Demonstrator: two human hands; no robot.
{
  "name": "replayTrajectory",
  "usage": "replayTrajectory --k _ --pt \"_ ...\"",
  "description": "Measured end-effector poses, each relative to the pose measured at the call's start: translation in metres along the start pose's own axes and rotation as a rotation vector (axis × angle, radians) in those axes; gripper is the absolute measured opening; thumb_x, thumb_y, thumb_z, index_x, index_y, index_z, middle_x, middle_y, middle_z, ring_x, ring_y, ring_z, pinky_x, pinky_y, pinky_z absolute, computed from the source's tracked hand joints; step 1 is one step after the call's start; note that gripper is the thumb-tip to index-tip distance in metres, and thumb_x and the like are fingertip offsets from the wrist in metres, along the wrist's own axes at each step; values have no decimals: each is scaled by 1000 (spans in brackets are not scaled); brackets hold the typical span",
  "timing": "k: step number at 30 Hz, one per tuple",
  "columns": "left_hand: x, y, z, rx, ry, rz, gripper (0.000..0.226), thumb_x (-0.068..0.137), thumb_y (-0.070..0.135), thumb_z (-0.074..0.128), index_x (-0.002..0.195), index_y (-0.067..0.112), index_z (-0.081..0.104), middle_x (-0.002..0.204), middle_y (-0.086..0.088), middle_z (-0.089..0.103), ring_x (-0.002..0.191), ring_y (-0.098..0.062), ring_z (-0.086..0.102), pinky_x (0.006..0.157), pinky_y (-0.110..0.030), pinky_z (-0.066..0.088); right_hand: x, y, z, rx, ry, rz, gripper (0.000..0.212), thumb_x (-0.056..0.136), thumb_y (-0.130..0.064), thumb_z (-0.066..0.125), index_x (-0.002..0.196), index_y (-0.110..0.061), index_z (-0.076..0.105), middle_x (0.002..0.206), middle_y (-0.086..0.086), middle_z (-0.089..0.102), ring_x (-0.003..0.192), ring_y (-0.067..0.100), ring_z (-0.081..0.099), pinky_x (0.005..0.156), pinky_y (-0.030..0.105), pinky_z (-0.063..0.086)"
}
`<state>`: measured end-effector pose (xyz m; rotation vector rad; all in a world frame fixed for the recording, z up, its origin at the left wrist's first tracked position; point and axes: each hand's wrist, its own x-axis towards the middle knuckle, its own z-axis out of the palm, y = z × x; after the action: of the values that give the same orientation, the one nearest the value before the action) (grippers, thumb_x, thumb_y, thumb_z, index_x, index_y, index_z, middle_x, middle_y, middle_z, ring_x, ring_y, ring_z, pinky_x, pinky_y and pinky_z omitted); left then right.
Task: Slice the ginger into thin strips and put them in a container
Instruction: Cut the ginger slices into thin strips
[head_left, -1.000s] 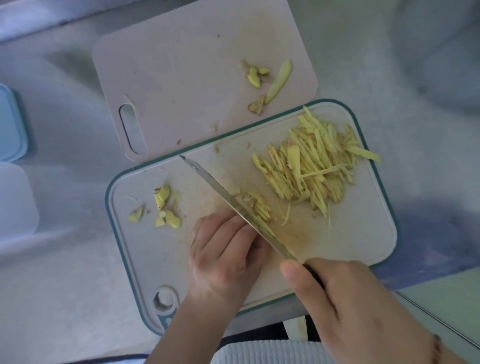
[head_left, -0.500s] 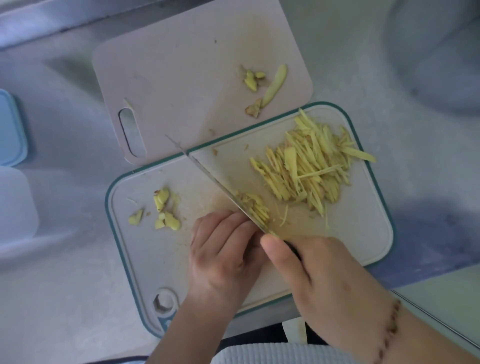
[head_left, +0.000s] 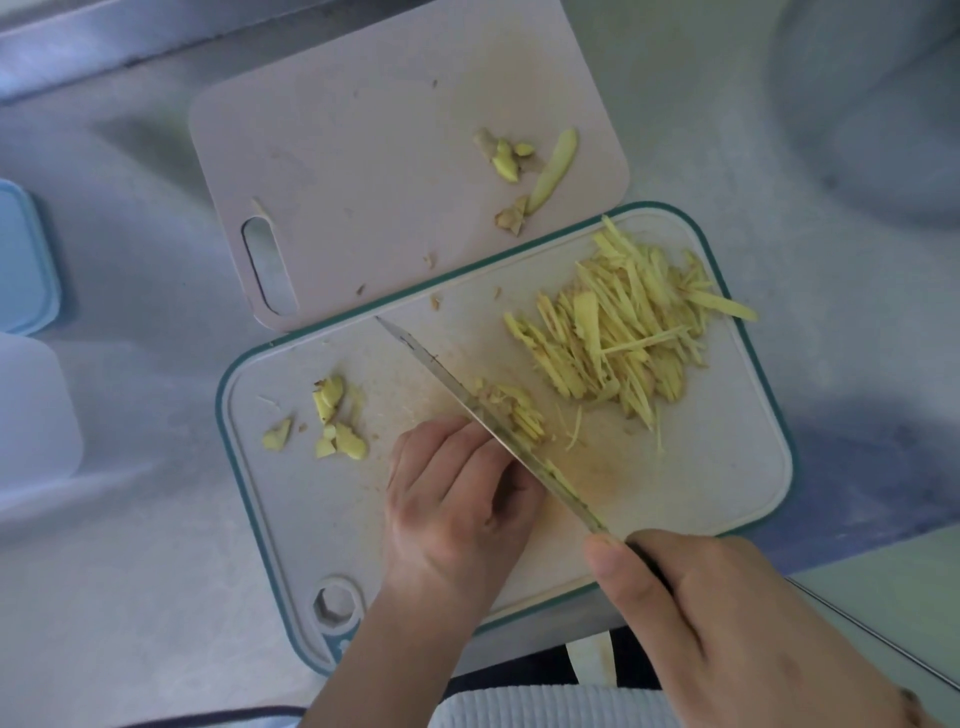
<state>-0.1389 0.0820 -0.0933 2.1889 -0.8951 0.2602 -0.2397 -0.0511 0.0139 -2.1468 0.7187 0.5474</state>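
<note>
Ginger (head_left: 511, 410) under knife (head_left: 470, 405) — between both hands.

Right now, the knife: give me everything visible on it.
The knife has a slim, pointed, metallic-looking blade lying diagonally over the teal-rimmed cutting board, tip toward the far left, handle toward the near right. The right hand grips the dark handle, which is mostly hidden. The left hand has its curled fingers against the blade's left side; what they hold down is hidden. Just-cut ginger strips lie against the right side, and small bits cling to the blade.
</note>
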Motion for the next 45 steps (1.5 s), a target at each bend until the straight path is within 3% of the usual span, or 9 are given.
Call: replayTrajectory --k 8,12,15,19,23,30,35,41,45 --pt "-4 -1 0 25 -15 44 18 88 7 76 71 3 75 84 -2 75 80 -27 71 73 -38 54 11 2 12 22 -24 3 64 65 -86 -2 70 -46 48 66 -26 54 62 8 48 50 23 32" --pt "-6 -3 3 15 -19 49 19 94 10 71 76 3 74 86 -5 75 84 -28 71 77 -39 55 35 -6 15 66 -23 -82 72 83 -78 8 54 -20 41 48 -1 45 48 12 45 47 22 37" --pt "-6 -5 2 -12 -17 43 21 98 15 67 81 5 75 86 -6 75 82 -26 70 76 -39 56 52 -18 11 160 7 -124 63 85 -67 19 52 -16 36 42 -3 33 41 11 35 44 22 32" --pt "-6 -4 -4 -28 -5 -8 10 88 -2 72 81 4 77 84 -2 75 79 -21 68 72 -36 55 35 -3 2 240 -12 -85 63 88 -70 21 54 -18 29 45 -4 28 43 8 30 47 28 29" --pt "-8 -4 -11 -76 23 -112 20 76 -18 68 84 -1 76 80 -5 73 79 -18 64 70 -36 56 7 23 5 320 -102 -8 71 80 -82 27 60 -14 28 50 -3 24 46 8 25 48 28 23" --pt "-4 -7 -31 -58 -68 -125 13 82 -4 66 90 4 73 81 -2 70 80 -17 61 72 -35 54 10 9 -6 444 -319 72 53 86 -59 33 55 -17 29 46 -2 23 36 8 24 37 15 24" --pt "-1 -9 -34 -17 -157 -86 7 89 16 68 93 14 73 82 5 69 79 -19 62 76 -39 53 23 15 -27 461 -234 188 55 83 -62 35 60 -12 30 48 2 22 34 13 18 38 17 19" --pt "14 -36 -63 96 136 -330 13 87 6 64 91 7 76 87 -3 74 81 -28 64 73 -37 55 26 5 -32 468 -183 167 59 84 -64 35 67 -7 33 50 3 18 35 13 15 39 18 17" --pt "32 -55 -77 220 -5 -450 22 75 0 79 95 8 77 88 -7 75 80 -37 64 73 -45 55 15 -6 -26 464 -192 123 56 85 -62 34 60 -12 28 48 1 16 34 12 14 39 16 15"
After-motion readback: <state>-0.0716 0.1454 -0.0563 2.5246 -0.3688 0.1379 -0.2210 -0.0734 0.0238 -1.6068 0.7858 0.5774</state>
